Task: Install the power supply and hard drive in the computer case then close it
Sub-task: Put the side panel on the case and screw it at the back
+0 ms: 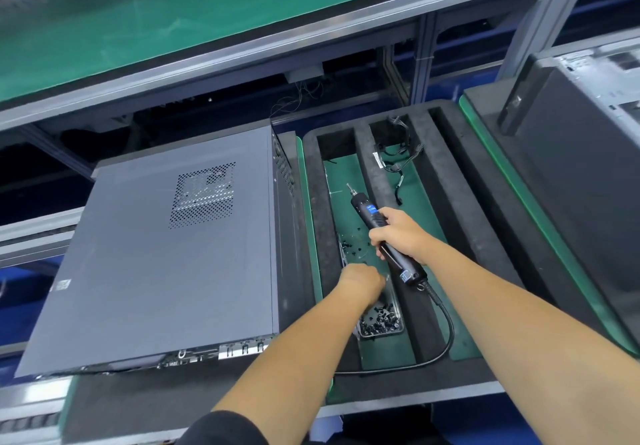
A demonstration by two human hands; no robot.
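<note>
The grey computer case [166,254] lies flat on the left with its vented side panel on top and its rear ports facing me. To its right, my right hand [398,233] grips a black electric screwdriver [372,218], bit pointing away, over a foam tray [320,223]. My left hand [362,280] reaches down, fingers curled, into a small clear bin of black screws [381,323]; what the fingers hold is hidden.
The screwdriver's cable [446,334] loops across the tray's near end. Loose black cables [398,164] lie in the tray's far slot. Another dark case [581,181] stands at the right. A green conveyor shelf [173,15] runs overhead at the back.
</note>
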